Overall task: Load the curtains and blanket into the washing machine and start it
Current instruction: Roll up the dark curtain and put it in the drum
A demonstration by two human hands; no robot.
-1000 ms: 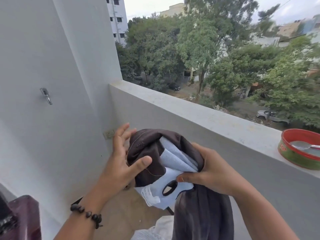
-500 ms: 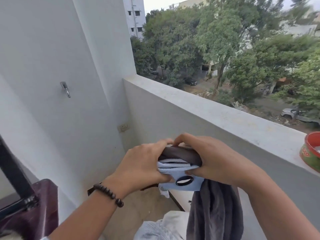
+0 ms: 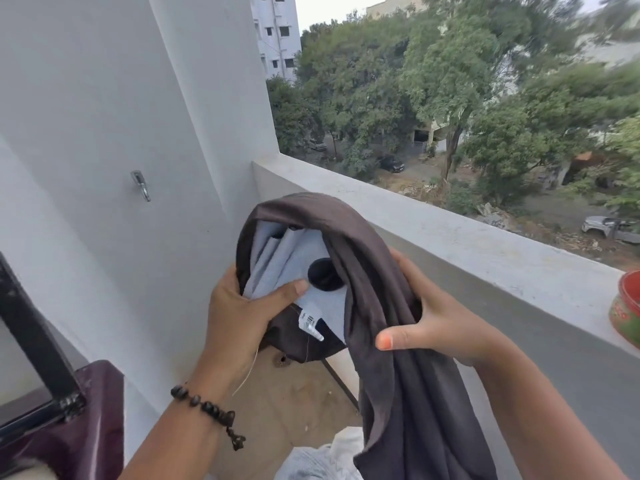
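Both hands hold one curtain (image 3: 363, 271) up at chest height above the balcony floor (image 3: 287, 407), well clear of the ledge (image 3: 450, 233). Left hand (image 3: 239, 317) cups the bunched end from below, thumb pressed flat on the pale lining beside a dark eyelet (image 3: 323, 274), fingers curled behind the folds; right hand (image 3: 433, 323) has its fingers tucked under the dark outer cloth, thumb standing free, so the long tail drapes down between the arms. Held this way the header stays gathered, likely to keep the cloth compact enough to drop into a drum. A white tag (image 3: 310, 322) hangs from the lining. More pale cloth (image 3: 332, 455) lies heaped at the bottom edge; whether it is the blanket cannot be told. At the lower left corner stands a maroon machine (image 3: 93, 427) with a dark raised lid (image 3: 31, 341), probably the washer, though its inside is out of sight. On the ledge's right end sits a red tin (image 3: 627, 306), its contents cut off. A metal hook (image 3: 140, 185) juts from the wall (image 3: 86, 116).
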